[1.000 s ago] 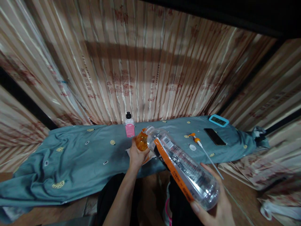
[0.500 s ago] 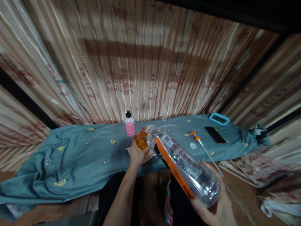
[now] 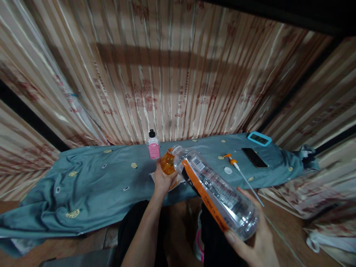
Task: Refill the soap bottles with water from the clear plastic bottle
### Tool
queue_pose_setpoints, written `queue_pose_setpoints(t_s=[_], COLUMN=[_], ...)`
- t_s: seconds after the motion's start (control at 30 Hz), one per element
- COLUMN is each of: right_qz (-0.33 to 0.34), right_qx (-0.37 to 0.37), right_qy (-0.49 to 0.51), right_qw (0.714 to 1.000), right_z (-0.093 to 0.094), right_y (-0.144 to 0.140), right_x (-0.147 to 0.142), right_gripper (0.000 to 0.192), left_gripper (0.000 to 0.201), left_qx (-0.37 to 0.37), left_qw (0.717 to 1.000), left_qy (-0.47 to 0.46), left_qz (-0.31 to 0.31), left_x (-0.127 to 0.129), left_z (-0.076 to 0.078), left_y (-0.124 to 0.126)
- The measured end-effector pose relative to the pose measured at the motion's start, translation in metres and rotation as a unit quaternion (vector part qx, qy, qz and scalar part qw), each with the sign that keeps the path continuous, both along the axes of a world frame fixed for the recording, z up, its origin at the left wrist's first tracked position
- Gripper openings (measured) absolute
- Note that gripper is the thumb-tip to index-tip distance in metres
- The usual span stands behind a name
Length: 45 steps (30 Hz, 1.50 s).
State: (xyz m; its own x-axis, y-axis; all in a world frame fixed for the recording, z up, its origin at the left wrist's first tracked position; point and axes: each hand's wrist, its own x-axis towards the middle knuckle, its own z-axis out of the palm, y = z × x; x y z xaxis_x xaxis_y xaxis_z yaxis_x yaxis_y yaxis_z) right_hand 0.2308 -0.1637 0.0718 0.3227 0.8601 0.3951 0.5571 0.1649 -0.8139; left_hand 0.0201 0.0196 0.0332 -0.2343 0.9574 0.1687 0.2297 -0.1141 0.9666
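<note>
My left hand (image 3: 162, 180) is wrapped round an amber see-through bottle (image 3: 168, 163) above the front edge of the cloth. In my right hand (image 3: 254, 237) lies a large clear plastic bottle (image 3: 217, 193) with an orange and black label, gripped near its base. It is tilted, its mouth up at the left beside the top of the amber bottle; whether the two touch I cannot tell. A white and orange piece (image 3: 177, 181), partly hidden by my left hand, shows below the amber bottle. To the right lie an orange pump head with a long tube (image 3: 233, 162) and a small clear disc (image 3: 228, 170).
A pink-labelled bottle with a black cap (image 3: 154, 147) stands at the back on the green cloth (image 3: 94, 185). A phone (image 3: 254, 157) and a blue-framed digital clock (image 3: 259, 138) are at the right. Curtains (image 3: 167, 74) hang behind.
Both hands keep their hold and the two bottles stay nearly in place. The view has shifted very slightly.
</note>
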Motion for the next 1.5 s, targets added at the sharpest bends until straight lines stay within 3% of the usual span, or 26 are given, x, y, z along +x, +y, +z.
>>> queue_pose_setpoints(t_s=[0.17, 0.4, 1.13, 1.5], right_qz=[0.045, 0.011, 0.015, 0.005], right_qx=[0.016, 0.054, 0.059, 0.042], right_qy=[-0.045, -0.019, -0.065, -0.023], right_qw=[0.998, 0.998, 0.996, 0.999], right_z=[0.0003, -0.0024, 0.0022, -0.004], right_y=[0.0026, 0.0049, 0.0054, 0.005], right_x=[0.0071, 0.0004, 0.002, 0.0028], right_gripper=[0.079, 0.076, 0.075, 0.079], left_gripper=[0.069, 0.067, 0.061, 0.065], left_qx=[-0.028, -0.016, -0.007, -0.002], left_qw=[1.0, 1.0, 1.0, 1.0], left_qy=[-0.002, -0.012, -0.003, 0.005], left_qz=[0.005, 0.004, 0.017, 0.012], left_x=[0.0019, 0.0026, 0.0046, 0.0045], left_z=[0.004, 0.0037, 0.0076, 0.0026], left_y=[-0.001, -0.001, -0.0012, 0.0005])
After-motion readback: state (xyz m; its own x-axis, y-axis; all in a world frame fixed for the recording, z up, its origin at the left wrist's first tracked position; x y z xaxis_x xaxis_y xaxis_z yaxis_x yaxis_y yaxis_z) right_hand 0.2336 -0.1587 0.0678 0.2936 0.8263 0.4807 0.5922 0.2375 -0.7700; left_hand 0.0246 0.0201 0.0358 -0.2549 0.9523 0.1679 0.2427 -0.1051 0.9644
